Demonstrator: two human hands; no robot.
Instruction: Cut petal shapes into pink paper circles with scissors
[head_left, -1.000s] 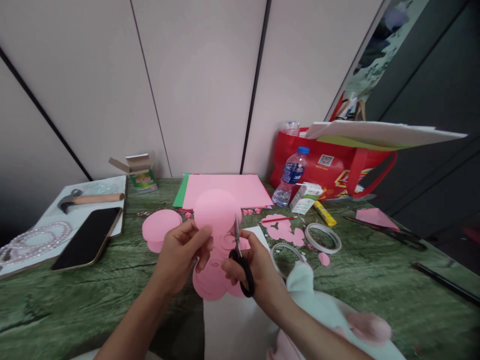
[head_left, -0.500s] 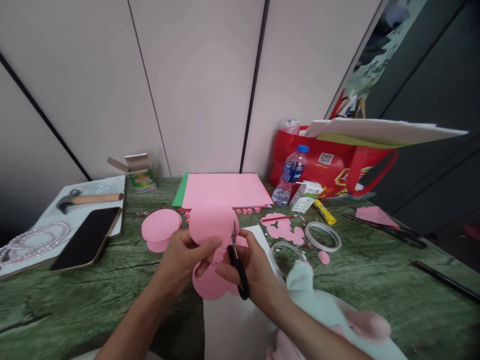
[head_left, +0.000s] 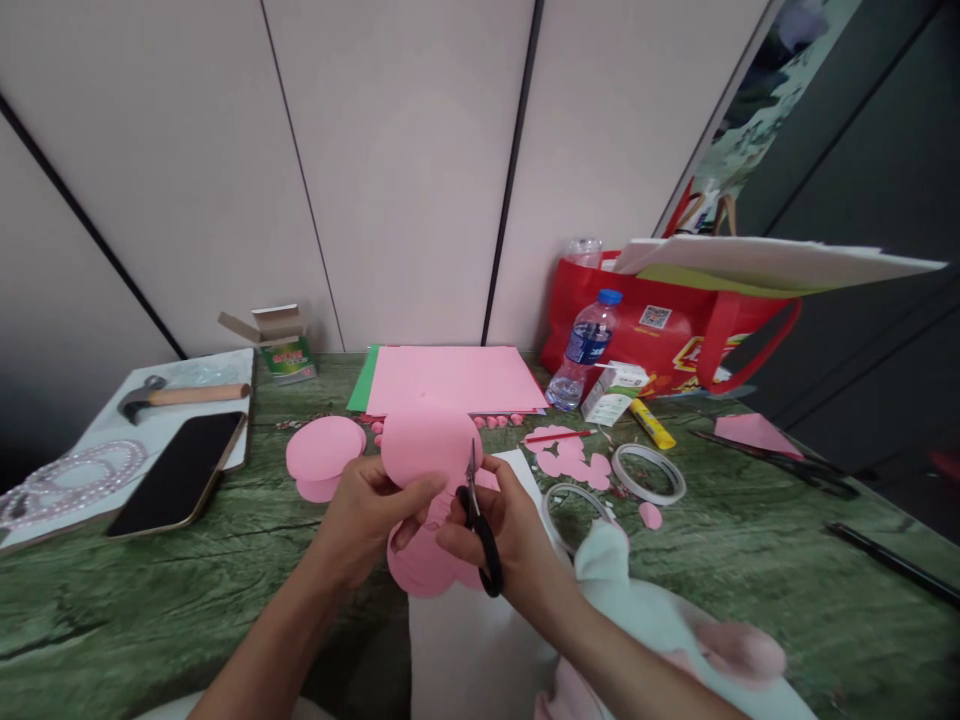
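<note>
My left hand [head_left: 382, 510] pinches a rounded piece of pink paper [head_left: 427, 440] between thumb and fingers, holding it up above the table. In my right hand [head_left: 499, 520] is a pair of scissors [head_left: 486, 540] with black handles, fingers in the loops. The blades point up and lie at the paper's right edge; whether they are closed on it is hard to tell. Under my hands, more pink rounded cutouts [head_left: 420, 565] rest over a white sheet [head_left: 472, 650]. To the left lie pink paper circles [head_left: 325, 450], stacked.
Pink sheets [head_left: 457, 375] lie at the back by the wall. Left are a phone [head_left: 180, 475], a hammer [head_left: 187, 396] and a small box [head_left: 287, 355]. Right are tape rolls [head_left: 649, 474], a water bottle [head_left: 583, 350], a red bag [head_left: 652, 320] and a white plush toy [head_left: 660, 630].
The whole view has shifted slightly, so everything sits a little farther right. My hands, the paper and the scissors keep nearly the same pose.
</note>
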